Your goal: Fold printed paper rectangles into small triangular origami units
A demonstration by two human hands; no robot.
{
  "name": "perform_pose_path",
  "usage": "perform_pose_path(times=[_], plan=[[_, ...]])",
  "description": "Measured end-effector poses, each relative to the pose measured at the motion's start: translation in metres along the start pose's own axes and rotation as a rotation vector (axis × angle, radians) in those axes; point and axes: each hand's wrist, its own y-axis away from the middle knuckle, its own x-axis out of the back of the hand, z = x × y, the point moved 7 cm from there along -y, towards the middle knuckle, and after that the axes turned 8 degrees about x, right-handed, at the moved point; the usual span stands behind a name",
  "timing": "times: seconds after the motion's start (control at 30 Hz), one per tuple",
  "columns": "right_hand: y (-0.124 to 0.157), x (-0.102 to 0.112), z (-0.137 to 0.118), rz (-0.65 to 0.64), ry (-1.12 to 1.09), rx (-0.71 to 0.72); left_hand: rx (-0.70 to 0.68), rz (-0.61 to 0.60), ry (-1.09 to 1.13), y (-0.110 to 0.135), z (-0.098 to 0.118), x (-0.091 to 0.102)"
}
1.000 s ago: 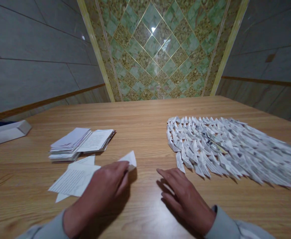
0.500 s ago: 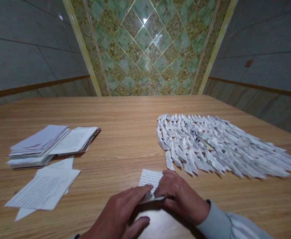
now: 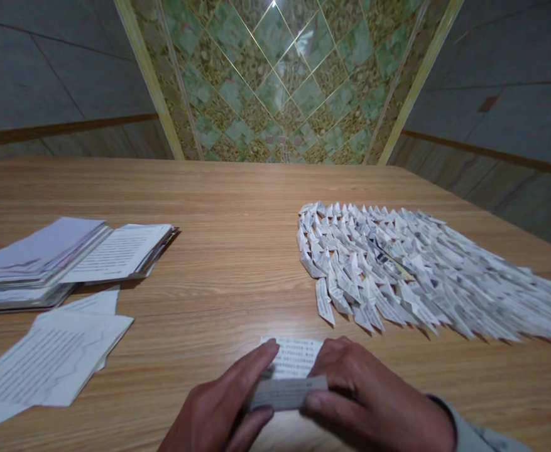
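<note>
At the far left of the bench (image 3: 223, 238) lies a stack of paper (image 3: 44, 248) with a plain pale sheet on top. In front of it, on the viewer's side, loose sheets (image 3: 58, 358) overlap at different angles; the uppermost bears lines of print. A second stack (image 3: 124, 251), topped with a printed page, adjoins the right side of the first.

The left hand (image 3: 212, 408) is at the lower centre. Its grip is narrow, with thumb and fingers holding the left end of a folded sheet (image 3: 287, 394). The folded sheet is located between the two hands, near the viewer's side of the bench. Its rear portion shows rows of print; its front portion forms a narrow strip running across between the hands.

The right hand (image 3: 374, 395) holds the right end. Its grip is closed on the paper, thumb against the front strip and fingers behind. A grey sleeve (image 3: 473, 436) covers the wrist.

Beyond the right hand, many folded paper pieces (image 3: 411, 270) with pointed tips are arranged in close rows extending to the right.
</note>
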Motion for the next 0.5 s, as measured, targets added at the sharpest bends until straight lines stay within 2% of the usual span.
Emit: perform_pose_path(times=[0.13,0.27,0.5], plan=[[0.003,0.001,0.016,0.081,0.031,-0.238,0.028,0.022,-0.030,-0.003,-0.003,0.000],[0.009,0.003,0.027,0.159,0.156,-0.409,-0.065,0.005,-0.013,0.000,0.001,-0.004],[0.012,0.004,0.026,0.155,0.194,-0.451,-0.163,0.042,-0.044,0.004,0.004,-0.003]])
